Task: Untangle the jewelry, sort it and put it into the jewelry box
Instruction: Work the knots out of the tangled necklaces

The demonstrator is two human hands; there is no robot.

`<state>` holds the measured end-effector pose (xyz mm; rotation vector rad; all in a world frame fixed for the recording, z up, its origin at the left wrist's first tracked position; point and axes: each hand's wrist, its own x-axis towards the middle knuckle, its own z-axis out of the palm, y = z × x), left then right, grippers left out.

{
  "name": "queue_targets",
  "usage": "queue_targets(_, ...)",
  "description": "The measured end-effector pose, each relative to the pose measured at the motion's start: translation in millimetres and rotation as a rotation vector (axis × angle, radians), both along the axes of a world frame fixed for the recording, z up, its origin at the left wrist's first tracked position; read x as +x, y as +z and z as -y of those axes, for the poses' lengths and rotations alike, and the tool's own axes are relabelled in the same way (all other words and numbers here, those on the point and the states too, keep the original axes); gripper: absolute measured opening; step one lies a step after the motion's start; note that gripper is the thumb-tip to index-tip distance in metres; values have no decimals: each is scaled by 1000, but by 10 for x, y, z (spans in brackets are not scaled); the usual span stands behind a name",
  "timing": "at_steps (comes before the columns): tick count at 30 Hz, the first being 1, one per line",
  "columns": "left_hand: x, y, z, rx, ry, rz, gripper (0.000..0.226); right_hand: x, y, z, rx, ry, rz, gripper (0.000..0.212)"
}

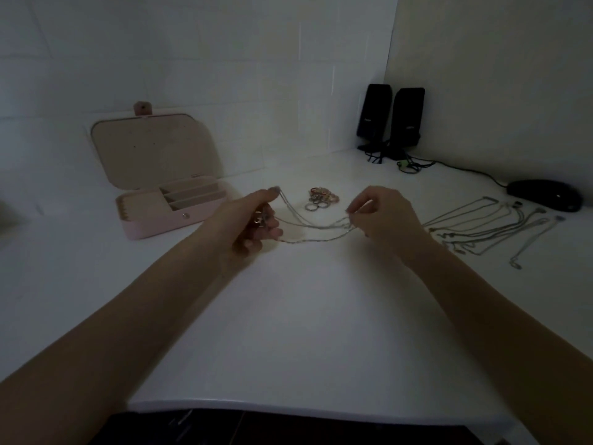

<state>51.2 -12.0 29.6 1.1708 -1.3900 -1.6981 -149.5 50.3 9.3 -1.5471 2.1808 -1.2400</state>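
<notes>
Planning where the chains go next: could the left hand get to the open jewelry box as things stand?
Probably yes. The pink jewelry box sits open just beyond the left hand, with bare table between. But that hand grips the tangled chains, which the right hand also pinches.

One pink jewelry box, lid open; two black speakers; one black computer mouse; one heap of rings — too bunched to count; one spread of necklaces lying on the table — number unclear; several chains strung between two hands.
</notes>
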Motion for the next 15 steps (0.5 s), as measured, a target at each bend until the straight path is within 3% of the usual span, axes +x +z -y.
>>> queue_targets(4, -14, -24, -32, 93, -47, -1, 33, 22, -34, -3, 152, 50, -133, 19)
queue_targets(6, -25, -35, -42, 89, -87, 19, 30, 93, -1, -15, 33, 86, -192, 11)
queue_targets(9, -38, -35, -67, 76, -133, 17, 26, 278, 127, -74, -234, 266, -96, 7)
queue_targets(15, -68, -47, -100, 101, -168, -37, 26, 397, -14, -57, -189, 372, -187, 11)
